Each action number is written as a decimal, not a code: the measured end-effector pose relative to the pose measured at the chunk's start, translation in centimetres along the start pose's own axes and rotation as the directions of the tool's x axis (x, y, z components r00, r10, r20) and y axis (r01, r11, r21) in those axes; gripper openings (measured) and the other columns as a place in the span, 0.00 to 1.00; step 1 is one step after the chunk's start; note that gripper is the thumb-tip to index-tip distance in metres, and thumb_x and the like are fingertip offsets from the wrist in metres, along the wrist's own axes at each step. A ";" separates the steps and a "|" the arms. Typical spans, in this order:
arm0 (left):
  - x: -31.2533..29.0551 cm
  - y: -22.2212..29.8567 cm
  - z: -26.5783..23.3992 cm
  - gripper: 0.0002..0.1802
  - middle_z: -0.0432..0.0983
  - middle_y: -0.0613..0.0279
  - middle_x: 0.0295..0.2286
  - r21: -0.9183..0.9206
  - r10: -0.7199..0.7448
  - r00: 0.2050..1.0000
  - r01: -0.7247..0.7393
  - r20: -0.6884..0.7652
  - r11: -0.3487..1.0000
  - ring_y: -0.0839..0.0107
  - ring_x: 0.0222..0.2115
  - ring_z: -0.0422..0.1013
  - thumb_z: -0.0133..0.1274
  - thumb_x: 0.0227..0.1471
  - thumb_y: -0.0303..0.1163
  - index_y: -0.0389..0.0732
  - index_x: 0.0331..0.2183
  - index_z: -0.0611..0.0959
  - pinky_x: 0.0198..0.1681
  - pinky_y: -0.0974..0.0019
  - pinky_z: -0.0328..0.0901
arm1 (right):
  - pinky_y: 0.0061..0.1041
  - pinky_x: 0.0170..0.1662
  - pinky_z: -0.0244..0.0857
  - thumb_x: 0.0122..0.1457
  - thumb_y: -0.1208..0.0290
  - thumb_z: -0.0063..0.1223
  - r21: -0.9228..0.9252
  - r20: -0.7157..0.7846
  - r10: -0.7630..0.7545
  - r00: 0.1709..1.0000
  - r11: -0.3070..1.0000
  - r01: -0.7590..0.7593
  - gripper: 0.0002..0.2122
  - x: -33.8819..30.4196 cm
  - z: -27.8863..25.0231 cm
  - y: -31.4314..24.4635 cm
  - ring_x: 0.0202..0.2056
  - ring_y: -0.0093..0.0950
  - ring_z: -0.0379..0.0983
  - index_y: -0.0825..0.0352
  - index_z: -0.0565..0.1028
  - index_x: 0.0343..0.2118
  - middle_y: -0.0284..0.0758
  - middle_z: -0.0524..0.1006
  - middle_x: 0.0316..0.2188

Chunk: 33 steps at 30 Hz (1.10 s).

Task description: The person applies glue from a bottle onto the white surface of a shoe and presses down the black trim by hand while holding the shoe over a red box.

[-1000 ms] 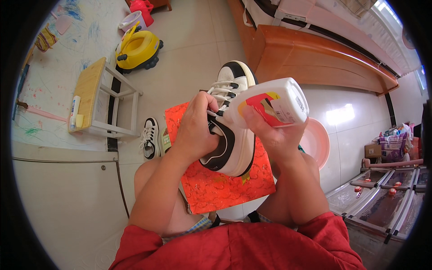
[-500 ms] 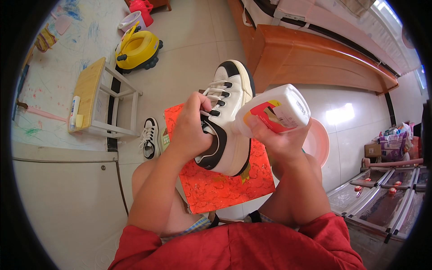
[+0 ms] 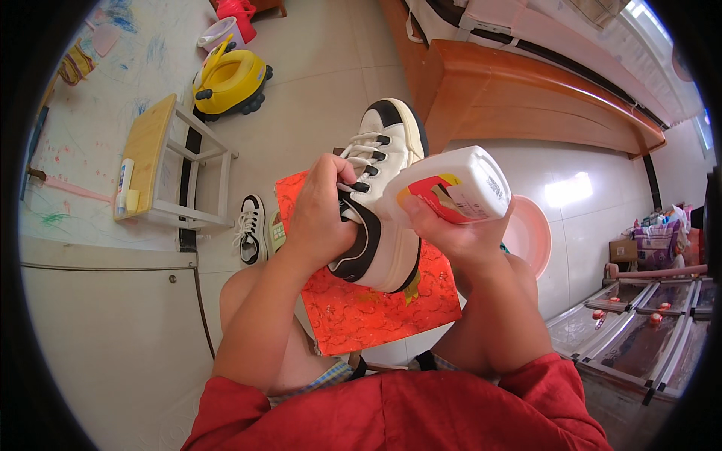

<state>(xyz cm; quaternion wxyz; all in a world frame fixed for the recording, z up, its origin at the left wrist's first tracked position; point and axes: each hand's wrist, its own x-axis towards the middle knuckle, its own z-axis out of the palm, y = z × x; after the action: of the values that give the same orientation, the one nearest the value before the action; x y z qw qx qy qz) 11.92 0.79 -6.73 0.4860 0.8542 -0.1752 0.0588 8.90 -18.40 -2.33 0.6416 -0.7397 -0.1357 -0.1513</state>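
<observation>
A white sneaker with black toe and heel panels [image 3: 391,169] is tilted above a red patterned box [image 3: 376,319]. My left hand [image 3: 323,207] grips it at the collar and tongue, the fingertips reaching the laces. In my right hand [image 3: 459,237] is a white plastic bottle with a red and yellow label [image 3: 481,184]. The bottle lies tipped over, its base up to the right and its neck end toward the sneaker's side; the mouth is hidden. The matching sneaker [image 3: 250,229] rests on the floor to the left of the box.
A pink basin [image 3: 530,237] stands right of my knee. On the left, a small wooden-topped stool [image 3: 143,161] carries a white tube [image 3: 124,184]. Beyond it is a yellow child's potty [image 3: 229,81]. A wooden bed frame [image 3: 534,98] runs along the upper right, with clear-fronted drawers [image 3: 639,338] at lower right.
The bottle and my right hand have shifted slightly to the left and down, against the sneaker. My left hand and the sneaker have barely moved.
</observation>
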 end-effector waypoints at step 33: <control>1.6 -1.1 -0.6 0.21 0.67 0.63 0.34 -0.078 0.033 0.998 -0.038 -0.058 0.996 0.72 0.35 0.65 0.48 0.36 0.13 0.38 0.37 0.69 0.44 0.71 0.62 | 0.21 0.34 0.71 0.47 0.70 0.70 0.093 -0.062 0.148 0.987 0.986 -0.142 0.15 1.3 0.6 0.6 0.30 0.20 0.77 0.72 0.78 0.35 0.34 0.81 0.29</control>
<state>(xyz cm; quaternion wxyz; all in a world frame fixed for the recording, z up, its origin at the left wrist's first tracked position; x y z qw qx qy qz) 13.83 1.41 -6.89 0.5232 0.8290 -0.1787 0.0847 10.42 -17.88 -2.45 0.6871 -0.7129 -0.0659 -0.1236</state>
